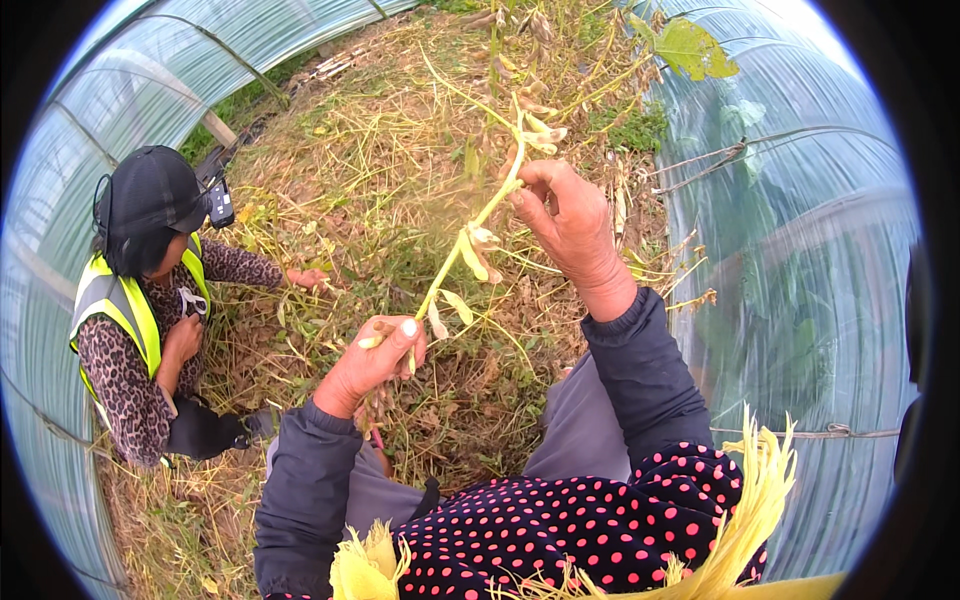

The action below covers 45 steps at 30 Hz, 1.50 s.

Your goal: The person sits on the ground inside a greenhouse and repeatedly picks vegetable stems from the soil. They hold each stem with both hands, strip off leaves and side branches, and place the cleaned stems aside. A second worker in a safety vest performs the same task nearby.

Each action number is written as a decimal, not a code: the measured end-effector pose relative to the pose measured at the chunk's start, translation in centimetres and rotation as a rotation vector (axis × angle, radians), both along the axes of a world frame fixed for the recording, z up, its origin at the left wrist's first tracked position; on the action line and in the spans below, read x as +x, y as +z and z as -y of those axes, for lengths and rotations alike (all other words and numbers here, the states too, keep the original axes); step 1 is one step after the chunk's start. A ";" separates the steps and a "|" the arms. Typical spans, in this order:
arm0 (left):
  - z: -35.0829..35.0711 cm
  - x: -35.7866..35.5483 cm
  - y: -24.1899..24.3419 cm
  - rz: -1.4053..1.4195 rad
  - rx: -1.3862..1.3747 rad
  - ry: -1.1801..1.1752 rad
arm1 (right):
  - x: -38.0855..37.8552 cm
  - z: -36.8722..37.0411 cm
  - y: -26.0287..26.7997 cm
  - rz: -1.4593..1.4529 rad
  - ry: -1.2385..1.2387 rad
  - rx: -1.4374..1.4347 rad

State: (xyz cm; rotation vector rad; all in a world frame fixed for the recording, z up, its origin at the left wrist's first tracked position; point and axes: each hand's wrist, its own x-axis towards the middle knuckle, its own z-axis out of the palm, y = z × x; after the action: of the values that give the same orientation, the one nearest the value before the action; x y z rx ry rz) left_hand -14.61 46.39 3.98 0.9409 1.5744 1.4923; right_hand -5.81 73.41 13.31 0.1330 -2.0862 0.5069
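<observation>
A yellow-green bean plant stem (491,204) with plump pods slants up and to the right in front of me. My left hand (379,360) is closed round its lower end, with a few loose-looking pods (370,342) between thumb and fingers. Higher up, the thumb and forefinger of my right hand (574,221) pinch at the stem, close below a cluster of pale pods (541,135); whether a pod is between those fingertips is hidden. More pods (474,255) hang from the stem between my two hands.
At the left a person in a cap and hi-vis vest (120,300) crouches, one hand reaching into the plants. Standing bean plants (525,45) with dry pods rise ahead. Plastic greenhouse film (787,300) curves along the right, with ropes (739,150). Dry stalks (360,150) cover the ground.
</observation>
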 end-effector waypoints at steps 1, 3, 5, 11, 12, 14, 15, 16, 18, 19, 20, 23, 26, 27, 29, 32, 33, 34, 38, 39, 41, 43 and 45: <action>0.1 0.5 0.0 0.017 -0.024 0.013 | 0.4 0.3 -0.2 0.025 0.003 -0.038; 0.2 1.2 -0.2 0.044 -0.009 0.023 | 0.9 0.7 -0.7 -0.029 -0.025 0.006; 0.2 2.1 -0.6 0.042 0.000 0.037 | 1.5 1.0 -1.2 -0.052 -0.050 0.027; -0.1 3.3 -2.3 -0.207 0.062 0.139 | 2.3 2.6 -3.7 0.177 -0.054 -0.306; -0.3 3.3 -2.3 -0.291 0.038 0.171 | 2.1 2.7 -4.1 0.211 -0.010 -0.383; -0.7 3.1 -2.4 -0.387 0.041 0.246 | 1.6 2.9 -5.1 0.352 0.087 -0.415; -1.0 3.0 -2.4 -0.400 0.066 0.289 | 1.5 2.8 -5.6 0.475 0.068 -0.278; -1.2 2.7 -2.4 -0.415 0.091 0.333 | 1.0 2.7 -6.0 0.593 0.049 -0.138; -1.8 2.3 -2.5 -0.422 0.113 0.374 | 0.2 1.8 -6.5 0.763 0.059 -0.071; -2.2 2.2 -2.8 -0.420 0.118 0.401 | -0.3 1.2 -6.7 0.605 0.145 -0.167; -2.6 1.9 -3.1 -0.498 0.092 0.402 | -1.0 0.7 -6.8 0.461 0.218 -0.267; -3.6 1.2 -4.2 -0.636 0.056 0.381 | -1.6 -0.5 -7.1 0.473 0.531 -0.795; -4.3 1.2 -5.2 -0.695 -0.001 0.390 | -1.4 -0.6 -7.8 0.511 0.722 -1.018; -4.5 1.2 -5.5 -0.710 -0.052 0.395 | -1.3 -0.4 -8.1 0.508 0.771 -1.074; -4.9 1.2 -6.0 -0.763 -0.146 0.327 | -2.0 0.2 -9.3 0.436 0.734 -1.100; -5.2 0.4 -6.5 -0.743 -0.173 0.154 | -2.2 -0.7 -10.6 0.584 0.556 -0.863; -5.5 -0.5 -6.7 -0.833 -0.144 0.203 | -2.9 -1.4 -11.1 0.623 0.504 -0.773; -5.1 -1.3 -6.6 -0.899 -0.132 0.236 | -3.6 -1.0 -11.9 0.523 0.570 -0.804; -4.5 -4.2 -7.0 -0.851 0.112 0.493 | -4.7 -0.8 -14.7 0.594 0.458 -0.533; -4.5 -4.7 -7.1 -0.907 0.245 0.601 | -5.0 -0.4 -15.4 0.612 0.477 -0.522; -5.0 -5.0 -7.6 -1.089 0.405 0.879 | -5.3 0.4 -17.2 0.648 0.518 -0.499; -5.1 -4.9 -8.1 -1.268 0.379 1.027 | -5.3 0.8 -18.7 0.673 0.554 -0.485; -5.4 -4.7 -8.6 -1.344 0.264 0.976 | -5.0 0.8 -19.9 0.716 0.557 -0.432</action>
State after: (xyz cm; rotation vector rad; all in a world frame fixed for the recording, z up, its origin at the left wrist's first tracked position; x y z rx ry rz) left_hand -19.34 51.83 -4.58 1.6227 3.1794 1.7751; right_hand -10.78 72.59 -6.63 0.3170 -2.5531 1.5081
